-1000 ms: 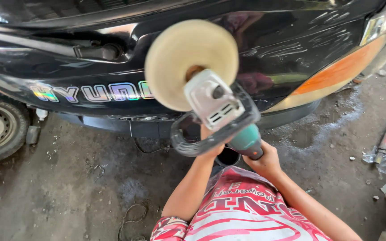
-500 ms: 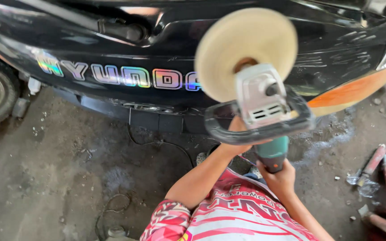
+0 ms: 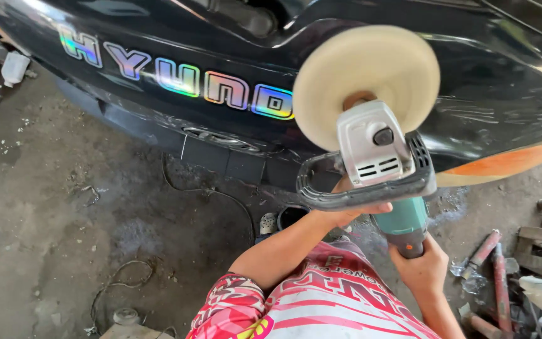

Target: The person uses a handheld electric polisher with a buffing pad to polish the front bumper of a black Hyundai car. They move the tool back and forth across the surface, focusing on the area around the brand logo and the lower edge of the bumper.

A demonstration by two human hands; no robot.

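Black car body (image 3: 177, 56) blocking ahead, bare concrete floor (image 3: 64, 213) open at left, scattered tools (image 3: 503, 270) crowding right

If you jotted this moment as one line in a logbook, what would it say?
left hand: grips black loop handle | right hand: grips teal polisher body | cream pad: at black car panel | contact: cannot tell

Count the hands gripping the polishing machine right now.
2. The left hand wraps the black loop handle below the cream round foam pad; the right hand grips the teal rear body. No other hands show.
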